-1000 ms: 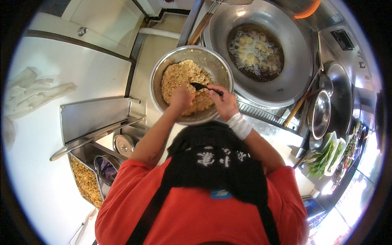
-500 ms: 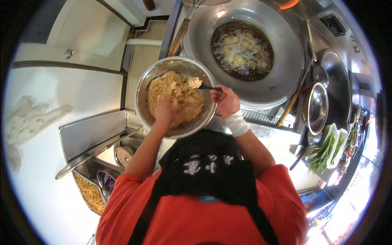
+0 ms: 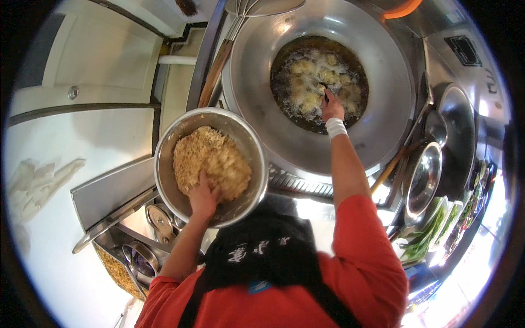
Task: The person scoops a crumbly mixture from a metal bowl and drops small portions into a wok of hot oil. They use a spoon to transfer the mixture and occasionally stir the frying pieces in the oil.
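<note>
My left hand (image 3: 203,198) reaches into a metal mixing bowl (image 3: 257,156). Its fingers curl into a pale brown, crumbly-looking food mixture (image 3: 216,156), their tips partly hidden and slightly blurred. Stretched out over a large wok (image 3: 388,71), my right hand (image 3: 333,107) is closed on a small dark-handled spoon (image 3: 326,97), with white wrapping around the wrist. The spoon's head is low among several pale, lumpy balls (image 3: 303,68) frying in bubbling dark oil (image 3: 284,101); what it carries is hard to make out.
A wooden-handled whisk (image 3: 221,65) rests along the wok's left side. To the right are a ladle (image 3: 436,128), a metal bowl (image 3: 424,180) and green leaves (image 3: 429,235). Lower left, a tray of brown crumbly food (image 3: 115,270) stands near lidded pots (image 3: 159,220).
My right hand has moved from the mixing bowl's rim out over the oil with the spoon. The left hand remains in the mixture, and the bowl sits lower and further left in view.
</note>
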Available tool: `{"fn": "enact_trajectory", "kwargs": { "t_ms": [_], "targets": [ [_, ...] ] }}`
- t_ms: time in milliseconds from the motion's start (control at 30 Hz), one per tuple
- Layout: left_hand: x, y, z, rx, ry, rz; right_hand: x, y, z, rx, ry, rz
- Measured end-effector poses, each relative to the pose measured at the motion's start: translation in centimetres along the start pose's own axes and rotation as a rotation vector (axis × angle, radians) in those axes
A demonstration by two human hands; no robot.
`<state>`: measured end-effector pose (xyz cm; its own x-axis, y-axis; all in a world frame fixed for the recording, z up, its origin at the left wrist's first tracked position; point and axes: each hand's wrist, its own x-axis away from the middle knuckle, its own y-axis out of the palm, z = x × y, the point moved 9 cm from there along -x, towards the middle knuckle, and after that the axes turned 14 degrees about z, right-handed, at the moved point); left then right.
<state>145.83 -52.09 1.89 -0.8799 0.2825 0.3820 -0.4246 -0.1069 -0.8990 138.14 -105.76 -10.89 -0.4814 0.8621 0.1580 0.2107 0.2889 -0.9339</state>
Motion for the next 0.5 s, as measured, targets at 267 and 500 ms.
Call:
{"fn": "enact_trajectory", "kwargs": {
  "t_ms": [267, 500],
  "targets": [
    [-0.5, 1.5, -0.9, 0.082, 0.035, 0.186, 1.7, -2.8, -0.1, -0.057, -0.069, 0.242],
    [-1.4, 2.1, -1.8, 0.192, 0.068, 0.199, 13.6, -9.9, -0.9, -0.495, -0.101, 0.291]
  ]
}}
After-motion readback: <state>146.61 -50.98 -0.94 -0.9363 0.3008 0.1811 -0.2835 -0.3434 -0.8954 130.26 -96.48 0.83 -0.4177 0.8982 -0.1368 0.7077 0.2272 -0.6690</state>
